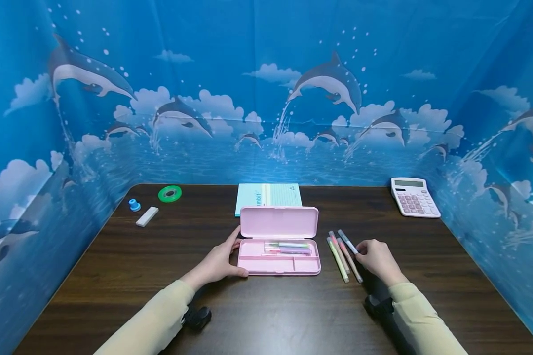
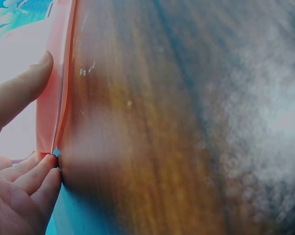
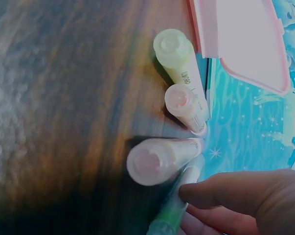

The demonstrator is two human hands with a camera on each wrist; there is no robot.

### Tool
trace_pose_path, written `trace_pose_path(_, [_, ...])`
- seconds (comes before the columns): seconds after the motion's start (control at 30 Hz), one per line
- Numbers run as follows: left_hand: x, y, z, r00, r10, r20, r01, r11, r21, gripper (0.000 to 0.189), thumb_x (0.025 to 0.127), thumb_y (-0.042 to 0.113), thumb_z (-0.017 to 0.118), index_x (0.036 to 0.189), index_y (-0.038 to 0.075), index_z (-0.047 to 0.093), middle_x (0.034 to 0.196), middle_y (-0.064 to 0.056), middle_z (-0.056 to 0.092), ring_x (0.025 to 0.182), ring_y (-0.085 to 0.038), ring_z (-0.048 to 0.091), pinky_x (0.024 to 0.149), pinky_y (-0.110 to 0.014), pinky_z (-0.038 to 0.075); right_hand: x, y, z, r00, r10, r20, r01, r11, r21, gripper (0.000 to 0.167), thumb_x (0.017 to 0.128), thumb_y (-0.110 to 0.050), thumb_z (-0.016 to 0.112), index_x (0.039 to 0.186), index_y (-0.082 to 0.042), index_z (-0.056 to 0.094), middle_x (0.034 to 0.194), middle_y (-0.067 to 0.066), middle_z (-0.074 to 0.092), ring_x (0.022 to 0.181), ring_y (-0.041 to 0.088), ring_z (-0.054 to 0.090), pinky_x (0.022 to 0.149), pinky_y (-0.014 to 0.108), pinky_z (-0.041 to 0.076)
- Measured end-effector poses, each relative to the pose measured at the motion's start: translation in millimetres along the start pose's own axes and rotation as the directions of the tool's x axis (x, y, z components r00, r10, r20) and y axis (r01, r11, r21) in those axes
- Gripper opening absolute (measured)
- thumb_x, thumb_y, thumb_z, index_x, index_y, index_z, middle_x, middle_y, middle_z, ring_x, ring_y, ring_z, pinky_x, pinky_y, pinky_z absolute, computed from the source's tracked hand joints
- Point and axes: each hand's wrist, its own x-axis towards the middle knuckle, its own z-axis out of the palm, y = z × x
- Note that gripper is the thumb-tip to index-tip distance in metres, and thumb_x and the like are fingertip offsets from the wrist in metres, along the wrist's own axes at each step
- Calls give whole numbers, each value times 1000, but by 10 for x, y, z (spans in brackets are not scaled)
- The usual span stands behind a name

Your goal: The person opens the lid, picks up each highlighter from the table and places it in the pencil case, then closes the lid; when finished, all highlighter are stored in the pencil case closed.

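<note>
Pencil case, head view: here it sits, the pink pencil case (image 1: 266, 266), lid raised, mid-tabletop (image 1: 129, 296), with a notebook (image 1: 284, 194) just beyond.
Inside already: a few slim pens (image 1: 288, 251) lie in the far compartment, too small to count surely.
Left outside: four on the right, a yellow-green marker (image 1: 338, 259), two pinkish markers (image 1: 350, 261) and a grey-blue marker (image 1: 346, 240); I'd call the packing part-way, these four remaining.
Left hand: the left hand (image 1: 217, 262) spans the case's left end, thumb at the near corner, fingers round the far side, a wide hold that looks like steadying.
Right hand: and the right hand (image 1: 376, 259) has the near end of the grey-blue marker, thumb and fingertips close together.
Far corners: calculator (image 1: 415, 197) right; green tape roll (image 1: 170, 194) and white eraser (image 1: 147, 216) left.
Thumb, left wrist view: laid against the case's near wall, fingertips touching at its end; pens hidden here.
Marker, right wrist view: pinched between thumb and fingers, beside the other three; whether it is off the tabletop, I cannot tell.
</note>
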Motion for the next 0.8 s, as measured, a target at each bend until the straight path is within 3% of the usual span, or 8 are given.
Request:
trace_pose_path(0.33, [21,-9,11,1000,-12,-1,12,1000,0,117,67,30,87,153,12,10,142,-14,47,132,-27,44,110,-48,31,-5,-35,-21,997,-6,-75,7,1000,1,9,76,-4,67,84,0,64,70,5,57,63,19,50,57,31,41])
trace_pose_path(0.8, [-2,15,-24,1000,-6,8,6,1000,-10,117,67,30,87,153,13,9,142,-14,47,133,-27,42,110,-47,30,14,-452,3,997,-48,-52,47,999,-17,14,77,-8,74,90,-6,69,79,5,62,67,18,52,57,33,48])
